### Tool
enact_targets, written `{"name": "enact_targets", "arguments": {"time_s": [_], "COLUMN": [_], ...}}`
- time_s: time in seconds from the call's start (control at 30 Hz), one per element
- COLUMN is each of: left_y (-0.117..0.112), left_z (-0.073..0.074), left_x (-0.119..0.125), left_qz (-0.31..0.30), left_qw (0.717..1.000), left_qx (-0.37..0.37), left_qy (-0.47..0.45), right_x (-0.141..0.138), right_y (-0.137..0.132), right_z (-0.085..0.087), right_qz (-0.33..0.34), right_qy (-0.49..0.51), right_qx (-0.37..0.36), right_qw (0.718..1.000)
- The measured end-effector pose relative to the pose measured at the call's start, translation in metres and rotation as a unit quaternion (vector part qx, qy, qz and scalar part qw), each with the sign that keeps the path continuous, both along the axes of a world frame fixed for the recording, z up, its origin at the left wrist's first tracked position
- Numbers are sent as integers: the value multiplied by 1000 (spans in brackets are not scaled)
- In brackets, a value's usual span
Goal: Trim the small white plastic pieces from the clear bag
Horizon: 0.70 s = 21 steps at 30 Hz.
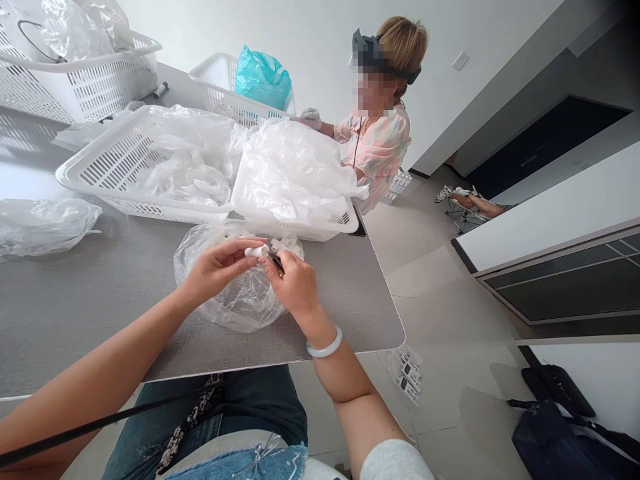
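My left hand [217, 267] pinches a small white cylinder [257, 251] between thumb and fingers, above the table. My right hand [296, 283] is closed round a small dark-handled tool [277, 263], mostly hidden by the fingers. Its thin metal end points at the open end of the cylinder; whether they touch I cannot tell. Under both hands lies an open clear plastic bag [245, 307]. Several small white parts [286, 244] show in the bag just behind my right hand.
Two white baskets [95, 157] [320, 230] filled with plastic bags stand behind my hands. A basket [220, 100] with a turquoise bag [263, 77] is farther back. A co-worker [380, 133] stands at the table's far side. The table edge [385, 273] runs along my right.
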<state>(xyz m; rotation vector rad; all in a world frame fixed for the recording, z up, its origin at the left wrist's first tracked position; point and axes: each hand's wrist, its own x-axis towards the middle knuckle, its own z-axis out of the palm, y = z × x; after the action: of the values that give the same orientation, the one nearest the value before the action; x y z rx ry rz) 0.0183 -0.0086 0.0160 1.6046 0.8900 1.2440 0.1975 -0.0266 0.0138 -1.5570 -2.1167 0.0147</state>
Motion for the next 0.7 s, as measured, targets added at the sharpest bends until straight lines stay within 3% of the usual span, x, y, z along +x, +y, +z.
{"name": "enact_targets", "arguments": {"time_s": [0.1,0.27,0.43,0.7], "left_y": [0,-3,-6,-5], "left_z": [2,3,7,2], "left_x": [-1,2,5,5], "left_qz": [2,30,15,26], "left_qw": [999,999,998,999], "left_qx": [-36,-14,-47,-15], "left_qy": [-32,-37,-34,23], "right_x": [1,0,0,4], "right_y": [1,1,0,4], "right_z": [1,2,0,0], "right_qz": [0,1,-2,-12], "right_qy": [9,26,30,19], "right_qx": [-10,-41,-19,2], "right_qw": [1000,999,999,1000]}}
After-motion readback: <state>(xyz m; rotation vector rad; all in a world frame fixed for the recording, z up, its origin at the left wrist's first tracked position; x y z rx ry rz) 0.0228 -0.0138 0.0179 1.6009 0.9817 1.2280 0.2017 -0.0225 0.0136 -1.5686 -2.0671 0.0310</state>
